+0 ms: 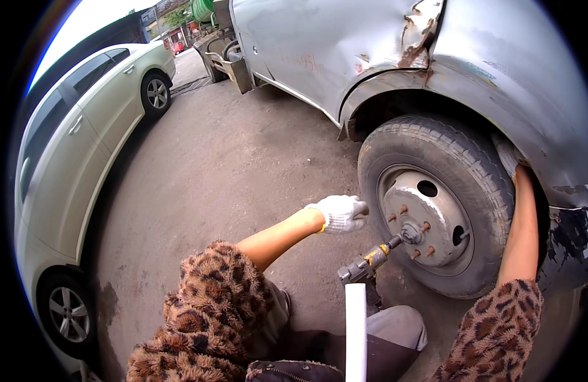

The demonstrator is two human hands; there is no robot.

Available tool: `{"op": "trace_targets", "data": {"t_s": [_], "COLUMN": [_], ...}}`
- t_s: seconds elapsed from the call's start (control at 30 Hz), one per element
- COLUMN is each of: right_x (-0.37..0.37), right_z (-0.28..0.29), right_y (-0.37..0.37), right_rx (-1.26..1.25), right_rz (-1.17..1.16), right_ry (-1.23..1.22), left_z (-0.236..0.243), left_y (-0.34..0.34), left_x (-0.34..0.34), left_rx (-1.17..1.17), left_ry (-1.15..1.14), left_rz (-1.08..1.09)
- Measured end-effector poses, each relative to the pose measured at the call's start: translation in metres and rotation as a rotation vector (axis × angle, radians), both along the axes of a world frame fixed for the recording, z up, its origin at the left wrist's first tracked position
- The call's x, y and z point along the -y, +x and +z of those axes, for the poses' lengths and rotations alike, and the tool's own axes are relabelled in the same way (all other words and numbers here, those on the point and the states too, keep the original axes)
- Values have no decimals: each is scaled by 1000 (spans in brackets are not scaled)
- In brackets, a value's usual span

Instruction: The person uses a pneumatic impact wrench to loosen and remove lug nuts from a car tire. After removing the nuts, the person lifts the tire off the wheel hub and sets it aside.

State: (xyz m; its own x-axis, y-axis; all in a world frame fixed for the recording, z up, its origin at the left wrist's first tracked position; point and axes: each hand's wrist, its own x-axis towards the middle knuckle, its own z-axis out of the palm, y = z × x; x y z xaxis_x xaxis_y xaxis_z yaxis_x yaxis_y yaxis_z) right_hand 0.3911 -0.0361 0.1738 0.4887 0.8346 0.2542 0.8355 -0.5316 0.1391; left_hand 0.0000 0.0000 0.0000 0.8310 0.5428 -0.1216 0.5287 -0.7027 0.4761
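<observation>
A truck wheel (434, 200) with a grey steel rim and a worn black tyre stands in the wheel arch in front of me. Several rusty studs (425, 226) stick out around its hub. An impact wrench (364, 264) stands by the wheel, its nose pointing at the hub; I cannot tell whether they touch. Just left of the tyre is my left hand (341, 214), in a white knit glove with the fingers curled; what it holds, if anything, is hidden. My right hand (507, 155), also gloved, is against the tyre's right side inside the arch. Its fingers are mostly hidden.
The silver truck body (332, 51) has dented, rusted panels above the wheel. A pale car (96, 127) is parked on the left. A white strip (355, 331) rises upright near my knees. Grey paved ground (211, 165) lies between the vehicles.
</observation>
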Motion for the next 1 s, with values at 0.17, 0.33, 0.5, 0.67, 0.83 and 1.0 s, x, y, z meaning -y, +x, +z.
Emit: {"op": "trace_targets", "data": {"t_s": [0.17, 0.33, 0.5, 0.67, 0.83, 1.0], "right_x": [-12, -7, -8, 1, 1, 2], "right_z": [-27, -30, -39, -50, -63, -70], "right_y": [25, 55, 64, 88, 107, 113], "right_rx": [-181, -315, -446, -562, -646, -727], "right_rz": [73, 75, 96, 89, 107, 114], "right_ry": [59, 144, 232, 288, 343, 390], "left_z": [-2, 13, 10, 7, 14, 32], "left_y": [-66, -68, -60, -68, -124, -181], "left_x": [32, 7, -10, -12, -19, -8], "left_rx": [-619, -246, -263, -257, -142, 392], "left_ry": [-334, -191, -332, -423, -408, -408], "left_rz": [-282, -107, -182, -141, -17, 410]}}
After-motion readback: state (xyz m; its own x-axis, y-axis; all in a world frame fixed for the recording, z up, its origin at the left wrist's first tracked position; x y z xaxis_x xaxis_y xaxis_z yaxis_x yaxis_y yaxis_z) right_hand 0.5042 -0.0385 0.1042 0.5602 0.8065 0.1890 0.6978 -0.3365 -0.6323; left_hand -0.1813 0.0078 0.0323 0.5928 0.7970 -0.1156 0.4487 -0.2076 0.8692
